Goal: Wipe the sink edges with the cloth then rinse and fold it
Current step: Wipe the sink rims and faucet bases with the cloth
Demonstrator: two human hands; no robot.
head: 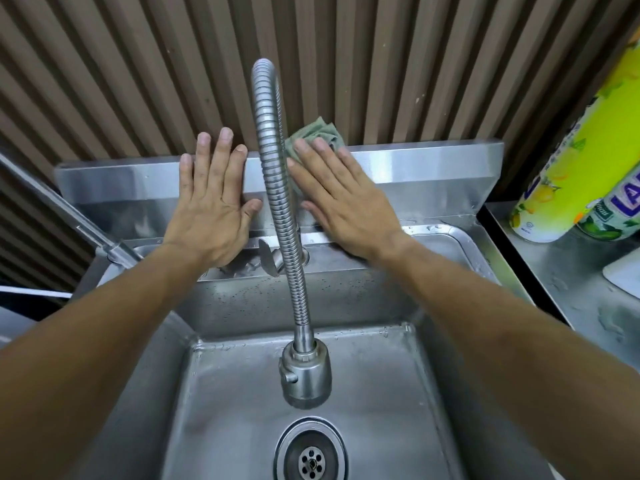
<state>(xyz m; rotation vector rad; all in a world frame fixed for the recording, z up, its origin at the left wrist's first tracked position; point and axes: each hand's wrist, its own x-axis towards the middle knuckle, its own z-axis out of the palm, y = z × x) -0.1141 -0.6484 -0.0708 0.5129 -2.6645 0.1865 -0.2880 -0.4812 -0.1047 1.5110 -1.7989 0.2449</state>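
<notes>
A stainless steel sink (pixel 460 237) fills the view, with a raised steel backsplash (pixel 415 168) along its far edge. My right hand (pixel 343 202) lies flat on a crumpled green cloth (pixel 318 135) and presses it against the backsplash, just right of the tap. Most of the cloth is hidden under the fingers. My left hand (pixel 214 202) rests flat and spread on the backsplash to the left of the tap, holding nothing. A ribbed flexible tap hose (pixel 273 168) arches between the two hands, and its spray head (pixel 304 375) hangs over the basin.
The drain strainer (pixel 311 459) sits in the wet basin floor. Two cans, one yellow-green (pixel 568 168) and one with blue lettering (pixel 620 209), stand on the steel counter (pixel 571 289) at the right. Brown ribbed wall panels (pixel 381 64) rise behind. A metal pipe (pixel 69 216) slants in at the left.
</notes>
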